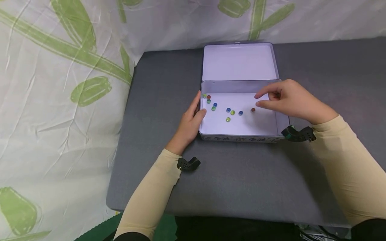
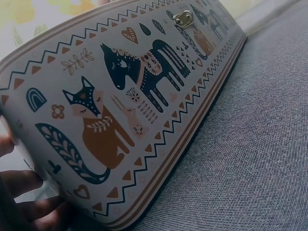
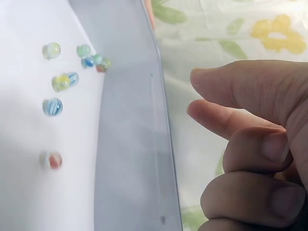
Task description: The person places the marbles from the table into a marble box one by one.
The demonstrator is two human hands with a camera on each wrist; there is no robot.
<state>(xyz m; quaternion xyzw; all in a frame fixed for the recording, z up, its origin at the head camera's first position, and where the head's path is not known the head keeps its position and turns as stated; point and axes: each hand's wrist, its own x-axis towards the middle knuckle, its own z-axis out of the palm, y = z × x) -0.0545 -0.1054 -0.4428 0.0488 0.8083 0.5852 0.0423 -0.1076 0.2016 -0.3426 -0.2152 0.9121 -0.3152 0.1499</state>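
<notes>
A hinged tin box [image 1: 247, 128] stands with its lid [image 1: 239, 62] folded back. Several glass marbles [image 1: 233, 112] are scattered over its white floor, mostly toward the left side. My left hand [image 1: 187, 129] grips the box's left wall, thumb at the rim and fingers [image 2: 21, 183] on the outside. Over the right part of the box hovers my right hand [image 1: 291, 100], thumb and index finger apart with nothing between them, the other fingers curled. A red marble [image 1: 253, 109] lies just below the thumb tip. In the right wrist view, the same red marble [image 3: 51, 160] sits apart from the others.
The box's front carries fox and horse drawings and a small metal clasp [image 2: 184, 18]. It rests on a grey cloth-covered table [image 1: 229, 180]. A white sheet with green plant prints [image 1: 72, 130] hangs along the left and back. Each wrist wears a black camera mount [image 1: 188, 164].
</notes>
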